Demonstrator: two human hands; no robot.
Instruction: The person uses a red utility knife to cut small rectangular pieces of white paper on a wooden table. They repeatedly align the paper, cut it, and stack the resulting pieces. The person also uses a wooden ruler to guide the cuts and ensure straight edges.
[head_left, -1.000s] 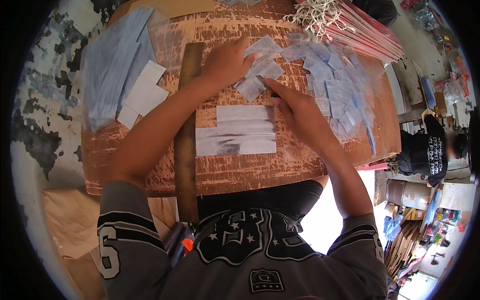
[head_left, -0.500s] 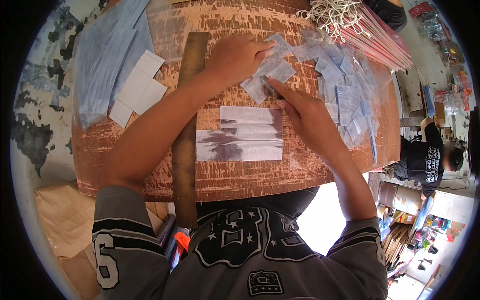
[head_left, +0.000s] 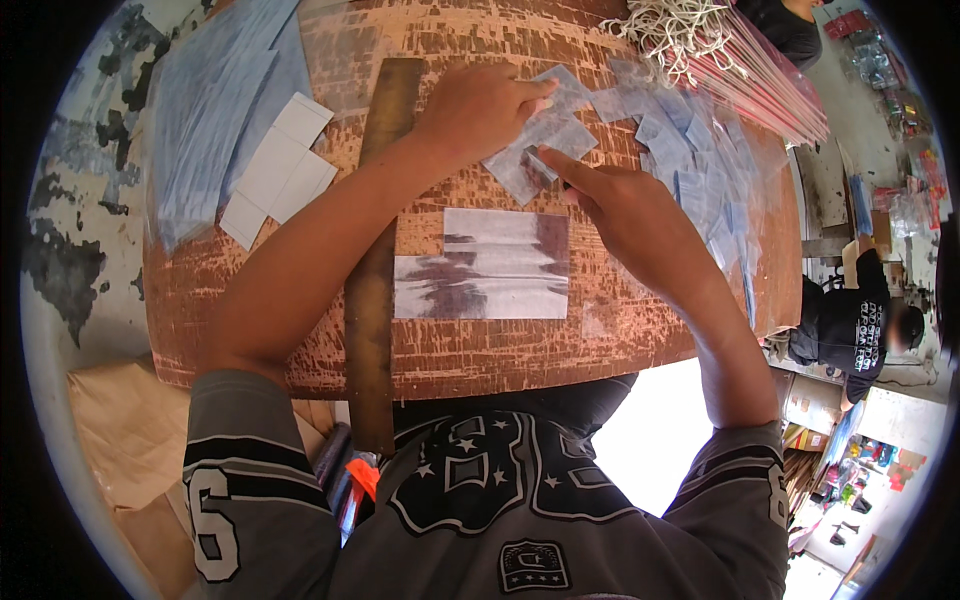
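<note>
Small clear plastic pieces (head_left: pixel 562 137) lie in front of my hands near the middle of the table. My left hand (head_left: pixel 485 108) is closed, with its thumb and forefinger at the edge of the upper piece. Between the fingers of my right hand (head_left: pixel 630 205) is a thin dark blade-like tool (head_left: pixel 538 160); its tip rests on the lower piece, while most of it is hidden by the hand. Under my left forearm lies a long brown ruler-like strip (head_left: pixel 368 300). Nearer me is a white sheet with dark reflections (head_left: pixel 500 285).
Cut plastic pieces (head_left: pixel 700 180) are heaped on the right. Long plastic sheets (head_left: pixel 200 150) and white card pieces (head_left: pixel 275 170) lie left. Pink rods with white strings (head_left: pixel 745 70) fill the far right corner of the worn table (head_left: pixel 260 355). Another person (head_left: pixel 840 320) is off to the right.
My right hand has shifted slightly right and up, its forearm swinging outward. The left hand has barely moved, still at the plastic piece. The view has shifted a little.
</note>
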